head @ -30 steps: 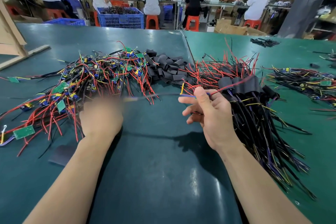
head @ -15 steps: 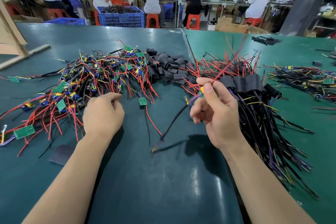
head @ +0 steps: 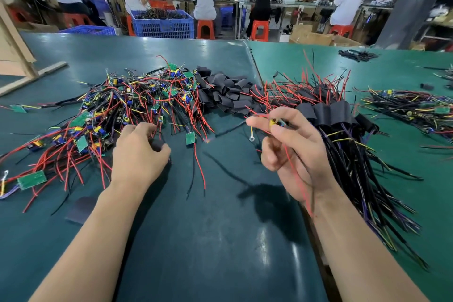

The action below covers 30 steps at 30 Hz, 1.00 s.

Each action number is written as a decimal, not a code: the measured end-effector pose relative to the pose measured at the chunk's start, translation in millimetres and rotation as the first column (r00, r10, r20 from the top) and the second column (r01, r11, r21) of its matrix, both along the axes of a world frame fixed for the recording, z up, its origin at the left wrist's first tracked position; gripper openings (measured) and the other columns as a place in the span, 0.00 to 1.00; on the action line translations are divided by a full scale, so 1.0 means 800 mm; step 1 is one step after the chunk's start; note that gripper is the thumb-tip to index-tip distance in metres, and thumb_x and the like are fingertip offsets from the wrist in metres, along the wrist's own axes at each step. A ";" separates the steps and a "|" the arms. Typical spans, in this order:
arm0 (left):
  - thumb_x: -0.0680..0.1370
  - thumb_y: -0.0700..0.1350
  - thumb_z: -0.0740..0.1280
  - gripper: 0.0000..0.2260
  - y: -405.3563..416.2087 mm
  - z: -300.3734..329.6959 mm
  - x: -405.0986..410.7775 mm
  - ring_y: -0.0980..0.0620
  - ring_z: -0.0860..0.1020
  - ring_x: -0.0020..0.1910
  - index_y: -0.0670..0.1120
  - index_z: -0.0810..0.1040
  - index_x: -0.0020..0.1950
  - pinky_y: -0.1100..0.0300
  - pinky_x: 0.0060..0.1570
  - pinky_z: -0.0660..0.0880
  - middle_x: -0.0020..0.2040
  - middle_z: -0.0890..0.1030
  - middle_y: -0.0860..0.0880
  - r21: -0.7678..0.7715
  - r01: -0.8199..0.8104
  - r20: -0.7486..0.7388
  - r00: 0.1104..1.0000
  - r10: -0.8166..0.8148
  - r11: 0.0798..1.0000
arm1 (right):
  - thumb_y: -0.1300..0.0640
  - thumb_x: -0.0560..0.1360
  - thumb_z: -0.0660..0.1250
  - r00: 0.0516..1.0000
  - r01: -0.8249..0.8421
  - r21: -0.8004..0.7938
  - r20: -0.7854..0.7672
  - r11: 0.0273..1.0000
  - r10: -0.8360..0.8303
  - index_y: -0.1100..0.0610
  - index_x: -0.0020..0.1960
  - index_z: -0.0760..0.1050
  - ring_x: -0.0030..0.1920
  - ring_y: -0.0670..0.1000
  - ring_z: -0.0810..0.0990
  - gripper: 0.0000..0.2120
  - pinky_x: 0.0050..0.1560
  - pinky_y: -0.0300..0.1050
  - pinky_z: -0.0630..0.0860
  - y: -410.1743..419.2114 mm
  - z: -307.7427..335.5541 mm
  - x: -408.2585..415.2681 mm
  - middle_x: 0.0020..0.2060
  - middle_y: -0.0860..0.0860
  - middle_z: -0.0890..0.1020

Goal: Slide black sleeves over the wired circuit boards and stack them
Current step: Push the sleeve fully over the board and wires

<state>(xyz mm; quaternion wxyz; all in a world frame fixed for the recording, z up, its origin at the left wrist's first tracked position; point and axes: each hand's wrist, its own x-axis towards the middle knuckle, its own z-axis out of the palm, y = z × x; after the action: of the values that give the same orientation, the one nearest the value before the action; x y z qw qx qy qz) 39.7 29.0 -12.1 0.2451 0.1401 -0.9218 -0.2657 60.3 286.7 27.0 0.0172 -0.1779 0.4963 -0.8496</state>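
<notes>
Both forearms are bare to the elbows, no sleeves showing; the left hand [head: 139, 154] and right hand [head: 291, 152] wear no gloves, rings or watch.

Green table [head: 220, 240] under wired boards [head: 117, 110], black sleeves [head: 225, 95], sleeved stack [head: 343, 144].

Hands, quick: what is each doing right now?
Left hand: curled round a black sleeve on the table.
Right hand: pinching a wired circuit board.

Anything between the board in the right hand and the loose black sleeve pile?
Nothing solid. The right hand holds the wired board above the table; the sleeve pile lies just beyond, with only stray red wires across its near edge.
</notes>
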 end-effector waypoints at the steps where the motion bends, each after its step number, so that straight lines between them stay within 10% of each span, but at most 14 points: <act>1: 0.72 0.43 0.73 0.20 0.001 0.002 0.000 0.41 0.76 0.57 0.44 0.78 0.63 0.53 0.58 0.71 0.58 0.77 0.42 0.030 0.019 -0.059 0.998 -0.017 0.999 | 0.61 0.73 0.65 0.999 0.020 -0.021 0.027 1.000 -0.019 0.53 0.51 0.72 0.21 0.49 0.68 0.08 0.25 0.35 0.63 -0.001 0.000 0.000 0.49 0.61 0.85; 5: 0.72 0.40 0.74 0.15 0.014 0.009 0.005 0.53 0.80 0.46 0.46 0.81 0.57 0.78 0.48 0.70 0.51 0.81 0.50 0.129 0.212 -0.266 0.949 -0.172 0.969 | 0.59 0.79 0.61 0.992 0.082 -0.026 0.103 0.996 -0.079 0.52 0.60 0.68 0.19 0.46 0.60 0.10 0.23 0.33 0.61 -0.003 -0.003 -0.006 0.48 0.60 0.85; 9: 0.72 0.47 0.76 0.09 0.022 -0.001 0.006 0.51 0.80 0.43 0.46 0.84 0.50 0.61 0.51 0.76 0.45 0.82 0.51 -0.005 0.392 -0.032 0.920 -0.392 0.920 | 0.54 0.81 0.60 0.993 0.057 0.079 0.095 0.995 -0.065 0.57 0.62 0.72 0.19 0.44 0.59 0.12 0.24 0.34 0.60 -0.006 -0.009 -0.006 0.48 0.56 0.85; 13: 0.76 0.40 0.71 0.07 0.017 -0.003 0.006 0.49 0.79 0.49 0.43 0.85 0.52 0.76 0.51 0.66 0.51 0.80 0.50 -0.035 0.504 0.042 0.864 -0.502 0.863 | 0.48 0.80 0.59 0.982 0.089 0.088 0.161 0.992 -0.103 0.59 0.58 0.74 0.20 0.45 0.59 0.16 0.23 0.33 0.58 -0.009 -0.010 -0.010 0.41 0.53 0.84; 22: 0.75 0.50 0.72 0.17 0.006 -0.008 0.005 0.49 0.75 0.53 0.50 0.81 0.63 0.57 0.58 0.71 0.53 0.74 0.51 0.012 0.574 0.181 0.804 -0.567 0.819 | 0.61 0.80 0.63 0.958 0.029 0.321 0.261 0.947 -0.118 0.60 0.50 0.83 0.25 0.43 0.61 0.10 0.21 0.31 0.57 -0.002 -0.014 -0.013 0.37 0.55 0.83; 30: 0.70 0.64 0.66 0.27 0.014 -0.009 0.003 0.47 0.74 0.56 0.51 0.81 0.63 0.51 0.61 0.71 0.53 0.76 0.51 -0.137 0.581 0.221 0.807 -0.547 0.802 | 0.59 0.72 0.66 0.985 -0.016 0.060 0.175 0.998 0.005 0.62 0.54 0.80 0.32 0.49 0.79 0.13 0.32 0.35 0.71 0.002 -0.010 -0.011 0.41 0.56 0.84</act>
<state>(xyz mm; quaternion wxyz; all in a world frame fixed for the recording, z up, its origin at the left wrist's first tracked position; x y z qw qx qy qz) 42.0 40.1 -19.0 0.0874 -0.1442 -0.9607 -0.2206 51.2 288.4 19.3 0.0704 -0.1046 0.5178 -0.8461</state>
